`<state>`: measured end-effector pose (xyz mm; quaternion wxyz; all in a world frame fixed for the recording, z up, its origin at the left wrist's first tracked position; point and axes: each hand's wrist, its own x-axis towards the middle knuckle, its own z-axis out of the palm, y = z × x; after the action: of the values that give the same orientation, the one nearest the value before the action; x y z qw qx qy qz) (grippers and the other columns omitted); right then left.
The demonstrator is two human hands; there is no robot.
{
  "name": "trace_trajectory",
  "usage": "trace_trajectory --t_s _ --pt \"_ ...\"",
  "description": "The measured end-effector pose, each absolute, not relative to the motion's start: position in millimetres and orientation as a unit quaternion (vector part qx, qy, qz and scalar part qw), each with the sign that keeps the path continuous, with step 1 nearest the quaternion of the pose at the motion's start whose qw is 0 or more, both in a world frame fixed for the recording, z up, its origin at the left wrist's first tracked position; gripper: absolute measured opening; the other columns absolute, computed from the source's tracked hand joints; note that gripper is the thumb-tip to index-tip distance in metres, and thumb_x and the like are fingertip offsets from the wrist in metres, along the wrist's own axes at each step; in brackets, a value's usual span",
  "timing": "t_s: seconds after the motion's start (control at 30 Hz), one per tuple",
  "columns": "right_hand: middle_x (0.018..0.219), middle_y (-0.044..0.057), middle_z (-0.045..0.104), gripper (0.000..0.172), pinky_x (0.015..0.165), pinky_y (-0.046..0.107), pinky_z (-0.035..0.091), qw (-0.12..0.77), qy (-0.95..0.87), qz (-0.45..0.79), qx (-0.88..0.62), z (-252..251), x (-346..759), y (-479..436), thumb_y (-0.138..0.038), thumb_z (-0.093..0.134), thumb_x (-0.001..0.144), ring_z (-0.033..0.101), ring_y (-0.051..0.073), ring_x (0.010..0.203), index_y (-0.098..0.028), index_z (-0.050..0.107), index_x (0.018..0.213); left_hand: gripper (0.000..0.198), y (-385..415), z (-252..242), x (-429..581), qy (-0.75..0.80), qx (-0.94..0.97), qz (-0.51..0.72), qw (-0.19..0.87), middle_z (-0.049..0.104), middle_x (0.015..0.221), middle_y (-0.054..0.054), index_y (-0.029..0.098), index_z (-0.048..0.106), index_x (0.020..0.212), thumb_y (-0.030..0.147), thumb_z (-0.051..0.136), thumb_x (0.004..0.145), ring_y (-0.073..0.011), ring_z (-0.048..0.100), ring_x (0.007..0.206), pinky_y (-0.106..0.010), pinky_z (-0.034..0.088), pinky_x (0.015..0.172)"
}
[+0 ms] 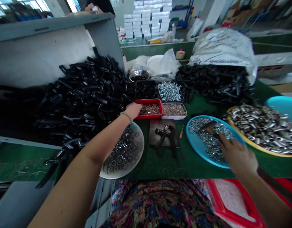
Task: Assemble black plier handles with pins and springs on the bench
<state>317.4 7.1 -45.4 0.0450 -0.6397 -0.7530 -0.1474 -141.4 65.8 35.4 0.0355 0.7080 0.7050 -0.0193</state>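
My left hand (134,110) reaches over the left rim of a red tray (149,117) of small copper-coloured pins. Its fingertips look drawn together among the pins; whatever they pinch is hidden. My right hand (238,155) grips a hammer (211,128) by its handle, the head over a round blue tray (191,144) of small silver metal parts. Between my hands, a black plastic clamp-like part (167,136) with a metal piece at its top lies on a dark metal plate (153,128). A thin tool with a pinkish handle (181,134) lies right of the plate.
Left, a large grey bin (108,34) spills black plastic parts (84,88). A white bowl of metal rings (122,155) lies under my left forearm. Screws (169,91) and small pins (174,110) fill trays behind the plate. Metal sleeves (267,126) heap at right.
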Motion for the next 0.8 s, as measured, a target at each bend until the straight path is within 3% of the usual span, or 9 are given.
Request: trace_trajectory --t_s 0.1,0.13,0.2,0.27,0.37,0.47,0.53,0.67,0.8 --pt "0.1 0.022 0.063 0.048 0.073 0.051 0.046 0.07 -0.771 -0.129 -0.619 -36 264 -5 -0.044 0.032 0.094 0.059 0.042 0.097 -0.012 0.062 0.113 0.02 78 32 -132 0.691 0.72 -0.041 0.052 0.07 0.083 -0.014 0.011 0.07 0.086 0.006 0.051 0.083 -0.0234 0.065 0.09 -0.032 0.047 0.084" --pt "0.092 0.019 0.064 0.046 0.073 0.046 0.047 0.069 -0.798 -0.074 -0.594 -33 240 -11 -0.048 0.036 0.093 0.061 0.036 0.091 -0.013 0.064 0.101 0.02 80 30 -131 0.688 0.722 -0.042 0.057 0.069 0.084 -0.014 0.012 0.07 0.085 0.005 0.051 0.082 -0.0239 0.065 0.09 -0.033 0.047 0.084" --pt "0.086 0.014 0.066 0.041 0.069 0.04 0.048 0.043 -0.823 0.037 -0.565 -27 194 -17 -0.054 0.042 0.09 0.064 0.029 0.081 -0.017 0.061 0.09 0.017 80 31 -132 0.681 0.728 -0.03 0.07 0.069 0.087 -0.013 0.012 0.069 0.083 0.004 0.055 0.08 -0.0244 0.065 0.092 -0.034 0.047 0.086" --pt "0.086 0.014 0.066 0.03 0.066 0.036 0.047 0.047 -0.826 0.093 -0.553 -25 161 -17 -0.046 0.049 0.087 0.065 0.028 0.082 -0.017 0.057 0.083 0.012 78 33 -138 0.68 0.729 -0.001 0.083 0.067 0.094 -0.013 0.011 0.069 0.083 0.006 0.059 0.078 -0.0238 0.064 0.091 -0.034 0.047 0.088" --pt "0.073 0.006 0.062 0.016 0.055 0.028 0.042 0.146 -0.769 0.251 -0.57 -27 147 -9 -0.034 0.057 0.08 0.062 0.02 0.067 -0.021 0.046 0.078 0.014 63 37 -140 0.686 0.709 0.126 0.107 0.06 0.113 -0.016 0.007 0.067 0.09 0.011 0.057 0.083 -0.021 0.062 0.095 -0.034 0.046 0.093" --pt "0.052 -0.009 0.047 0.03 0.036 0.02 0.025 0.284 -0.602 0.554 -0.5 -29 159 -8 -0.04 0.062 0.077 0.038 0.009 0.036 -0.025 0.037 0.085 0.025 28 31 -120 0.672 0.678 0.256 0.151 0.06 0.115 -0.013 0.007 0.062 0.109 0.016 0.049 0.09 -0.0149 0.063 0.094 -0.029 0.049 0.092" --pt "0.048 -0.013 0.04 0.035 0.032 0.016 0.015 0.351 -0.469 0.7 -0.408 -28 167 -14 -0.047 0.061 0.079 0.023 0.005 0.029 -0.027 0.035 0.09 0.026 0 21 -96 0.642 0.633 0.347 0.259 0.065 0.104 -0.008 0.011 0.06 0.112 0.022 0.05 0.09 -0.0108 0.065 0.083 -0.025 0.054 0.082" --pt "0.045 -0.013 0.035 0.037 0.029 0.012 0.014 0.384 -0.315 0.814 -0.301 -26 167 -26 -0.053 0.06 0.082 0.015 0.001 0.028 -0.023 0.039 0.079 0.025 -36 4 -49 0.458 0.326 0.562 0.607 0.066 0.082 -0.001 0.015 0.066 0.092 0.027 0.075 0.072 -0.0062 0.061 0.062 -0.019 0.054 0.063" --pt "0.043 -0.012 0.033 0.043 0.027 0.011 0.014 0.356 -0.267 0.854 -0.269 -30 164 -29 -0.053 0.062 0.081 0.014 -0.001 0.027 -0.02 0.037 0.068 0.03 -42 4 -32 0.359 0.212 0.577 0.702 0.058 0.063 0.003 0.015 0.069 0.086 0.025 0.084 0.063 -0.0045 0.055 0.054 -0.014 0.049 0.053"
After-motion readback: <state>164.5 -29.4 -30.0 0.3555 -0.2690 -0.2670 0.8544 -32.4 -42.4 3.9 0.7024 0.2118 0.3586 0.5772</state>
